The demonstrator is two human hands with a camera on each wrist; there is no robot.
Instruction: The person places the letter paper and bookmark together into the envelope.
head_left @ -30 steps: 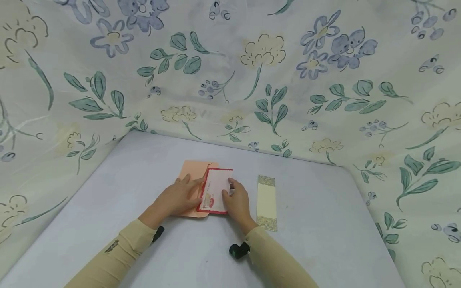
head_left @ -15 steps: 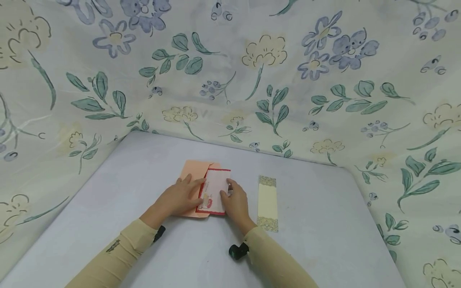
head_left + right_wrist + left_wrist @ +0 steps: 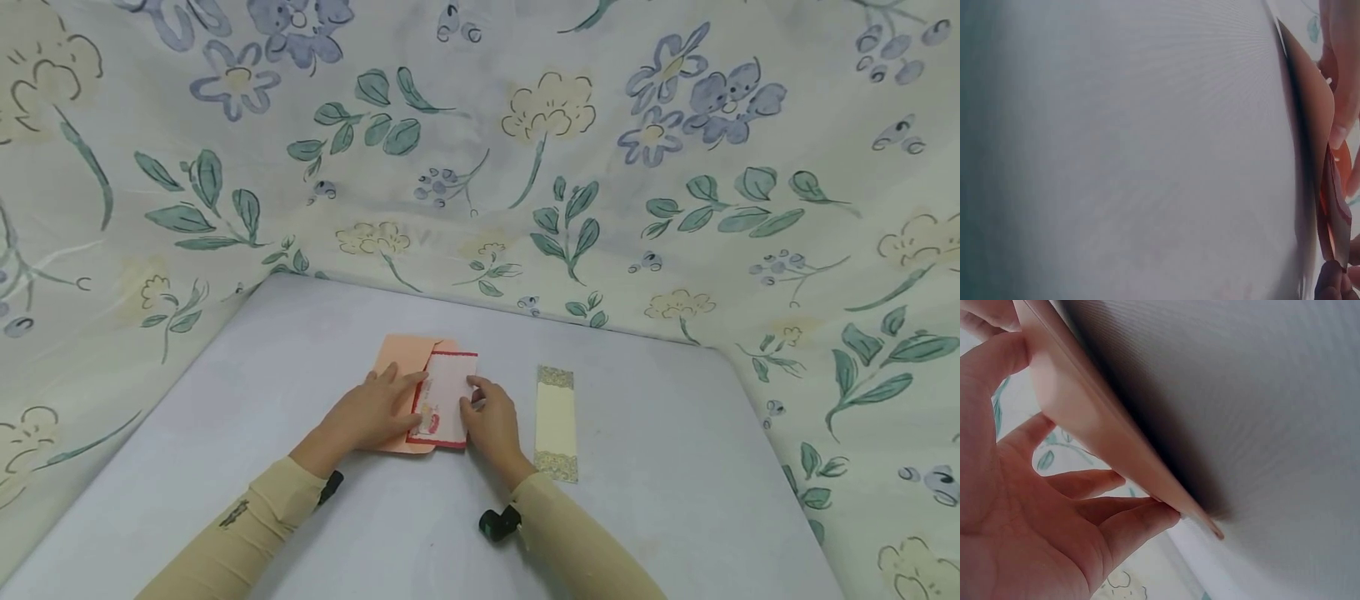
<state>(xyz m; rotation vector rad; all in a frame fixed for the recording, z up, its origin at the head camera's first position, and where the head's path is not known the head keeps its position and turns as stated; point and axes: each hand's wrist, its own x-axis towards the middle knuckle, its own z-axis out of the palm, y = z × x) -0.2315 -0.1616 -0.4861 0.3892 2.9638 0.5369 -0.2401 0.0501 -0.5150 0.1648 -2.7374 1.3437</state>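
Observation:
A peach envelope lies on the table with a white, red-bordered card partly inside its open right side. Spread fingers of my left hand rest on the envelope near the card's left edge; the left wrist view shows the fingertips touching the envelope. My right hand pinches the card's right edge between thumb and fingers. In the right wrist view the card stands slightly raised in the envelope's mouth, with only part of the right fingers visible. How deep the card sits is hidden.
A cream strip of card with glittery gold ends lies flat to the right of my right hand. Floral cloth rises behind the white table and along its sides.
The card has slid a little to the left, deeper into the envelope, and my right hand has moved along with it. My left hand stays in place on the envelope.

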